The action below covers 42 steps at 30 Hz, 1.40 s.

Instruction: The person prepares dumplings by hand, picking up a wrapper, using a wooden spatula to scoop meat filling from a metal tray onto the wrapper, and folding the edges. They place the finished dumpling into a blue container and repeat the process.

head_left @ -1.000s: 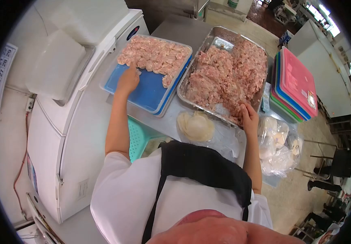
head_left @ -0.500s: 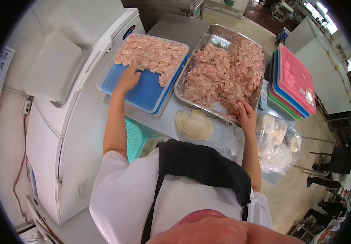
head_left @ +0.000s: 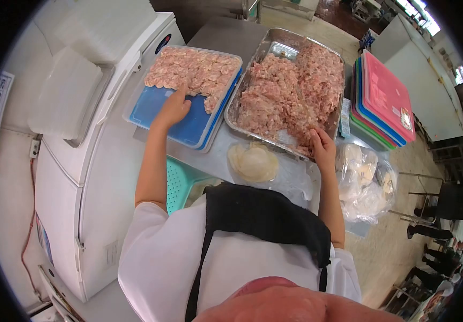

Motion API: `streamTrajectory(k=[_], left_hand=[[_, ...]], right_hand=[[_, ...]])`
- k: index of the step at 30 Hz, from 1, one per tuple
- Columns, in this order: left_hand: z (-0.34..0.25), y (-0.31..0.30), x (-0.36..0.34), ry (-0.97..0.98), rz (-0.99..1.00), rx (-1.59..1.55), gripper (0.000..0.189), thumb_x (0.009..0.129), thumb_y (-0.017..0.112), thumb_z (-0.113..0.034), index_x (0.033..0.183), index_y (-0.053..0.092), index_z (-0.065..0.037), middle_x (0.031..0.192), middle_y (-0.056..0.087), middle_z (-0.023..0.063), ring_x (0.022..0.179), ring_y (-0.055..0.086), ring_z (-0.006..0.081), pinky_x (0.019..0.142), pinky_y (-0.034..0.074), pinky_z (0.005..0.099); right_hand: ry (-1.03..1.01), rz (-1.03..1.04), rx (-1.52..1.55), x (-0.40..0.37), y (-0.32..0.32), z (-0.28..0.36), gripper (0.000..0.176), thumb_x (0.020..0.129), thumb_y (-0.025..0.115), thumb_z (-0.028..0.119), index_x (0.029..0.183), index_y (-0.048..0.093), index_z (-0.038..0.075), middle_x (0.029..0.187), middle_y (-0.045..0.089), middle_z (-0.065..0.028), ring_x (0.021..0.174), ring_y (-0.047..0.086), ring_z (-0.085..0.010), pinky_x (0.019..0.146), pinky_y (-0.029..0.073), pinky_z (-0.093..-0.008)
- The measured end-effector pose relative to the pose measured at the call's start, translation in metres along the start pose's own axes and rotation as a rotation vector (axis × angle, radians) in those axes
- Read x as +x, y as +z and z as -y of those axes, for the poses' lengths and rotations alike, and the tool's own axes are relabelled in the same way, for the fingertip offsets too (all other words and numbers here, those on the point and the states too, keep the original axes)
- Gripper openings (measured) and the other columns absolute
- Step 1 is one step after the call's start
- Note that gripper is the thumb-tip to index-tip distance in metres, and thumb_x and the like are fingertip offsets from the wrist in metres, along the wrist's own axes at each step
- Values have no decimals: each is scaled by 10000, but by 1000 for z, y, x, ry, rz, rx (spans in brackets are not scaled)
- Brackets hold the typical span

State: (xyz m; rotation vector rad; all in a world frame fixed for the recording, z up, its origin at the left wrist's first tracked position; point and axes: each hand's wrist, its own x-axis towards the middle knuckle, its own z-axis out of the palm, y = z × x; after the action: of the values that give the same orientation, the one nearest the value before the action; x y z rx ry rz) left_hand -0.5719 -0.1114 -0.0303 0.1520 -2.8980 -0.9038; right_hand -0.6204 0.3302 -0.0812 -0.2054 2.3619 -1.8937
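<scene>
The filled dumplings (head_left: pixel 191 70) lie in rows at the far end of a blue tray (head_left: pixel 188 127), upper left of centre. The left hand (head_left: pixel 173 110) rests open and flat on the tray, fingertips touching the nearest row and gripping nothing. Just right, a metal tray (head_left: pixel 232 114) holds minced meat (head_left: pixel 290 88). The right hand (head_left: pixel 322 147) dips its fingers into the near corner – whether they pinch any, I cannot tell. A stack of wrappers (head_left: pixel 253 161) sits on the desk (head_left: pixel 226 37) between both hands – coloured lids (head_left: pixel 384 96) are piled at the right.

I get one head view, looking steeply down and forward. The table (head_left: pixel 218 35) sits close, upper centre, within a round fisheye rim.
</scene>
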Motion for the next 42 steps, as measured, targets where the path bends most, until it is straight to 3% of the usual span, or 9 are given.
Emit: streamTrajectory(k=[4, 16, 19, 24, 28, 33, 37, 40, 42], left_hand=[[-28, -7, -7, -45, 192, -85, 661, 835, 495, -82, 1453, 262, -54, 1352, 449, 282, 1232, 459, 412, 1031, 372, 413], [-9, 18, 0, 143, -45, -46, 654, 840, 536, -60, 1450, 303, -91, 1367, 458, 252, 1260, 442, 400, 1038, 362, 392], [-16, 12, -6, 138, -68, -30, 599, 825, 504, -33, 1408, 375, -81, 1305, 488, 245, 1202, 473, 389, 1000, 380, 420], [-73, 2, -33, 173, -154, -102, 409, 864, 510, -42, 1273, 507, -46, 1132, 584, 176, 1077, 549, 339, 938, 424, 379], [-124, 38, -60, 457, 17, -460, 246, 839, 562, -42, 1084, 591, -26, 1019, 608, 152, 1010, 569, 322, 900, 443, 394], [-101, 127, -77, 635, 449, -262, 289, 762, 649, -55, 1047, 611, -81, 1010, 583, 132, 1004, 554, 330, 888, 444, 422], [-104, 142, -86, 711, 324, -213, 315, 733, 699, -111, 1037, 620, -93, 1005, 566, 127, 1028, 527, 344, 872, 448, 419], [-98, 161, -86, 644, 276, -181, 272, 742, 705, -135, 1003, 645, -90, 1008, 566, 131, 1038, 522, 343, 863, 451, 412], [-97, 163, -82, 620, 254, -207, 220, 779, 683, -160, 986, 665, -87, 1002, 569, 138, 1024, 532, 334, 856, 452, 407]], right_hand=[[-47, 1, -17, 2, 1, -6, 256, 935, 591, 199, 1056, 653, -17, 804, 599, 21, 754, 512, -60, 686, 430, -213], [-73, 44, 13, -2, 3, 8, 297, 921, 613, 232, 1084, 649, -13, 890, 668, -39, 822, 583, -100, 754, 470, -252], [-182, 173, -228, 11, -10, 7, 338, 913, 625, 260, 1107, 639, -16, 922, 688, -91, 841, 607, -141, 778, 478, -280], [-234, 354, -892, 24, -54, 80, 209, 877, 567, 209, 957, 676, 50, 887, 644, -210, 873, 605, -397, 756, 483, -453], [-435, 157, -1434, 40, -45, 64, 144, 785, 562, 154, 755, 671, 64, 764, 659, -151, 751, 664, -325, 632, 529, -431], [-598, 427, -1413, -19, -7, 58, 149, 761, 559, 132, 719, 682, 58, 738, 666, -148, 684, 677, -293, 578, 542, -399], [-489, 406, -1477, -7, -23, 80, 143, 755, 566, 123, 700, 684, 64, 724, 665, -151, 676, 680, -293, 570, 544, -397], [-603, 92, -1441, 27, -38, 71, 137, 751, 573, 116, 692, 686, 66, 713, 663, -156, 676, 682, -292, 554, 543, -406], [-569, 234, -1381, 13, -21, 44, 136, 754, 573, 115, 697, 687, 65, 715, 662, -159, 672, 682, -290, 546, 542, -410]])
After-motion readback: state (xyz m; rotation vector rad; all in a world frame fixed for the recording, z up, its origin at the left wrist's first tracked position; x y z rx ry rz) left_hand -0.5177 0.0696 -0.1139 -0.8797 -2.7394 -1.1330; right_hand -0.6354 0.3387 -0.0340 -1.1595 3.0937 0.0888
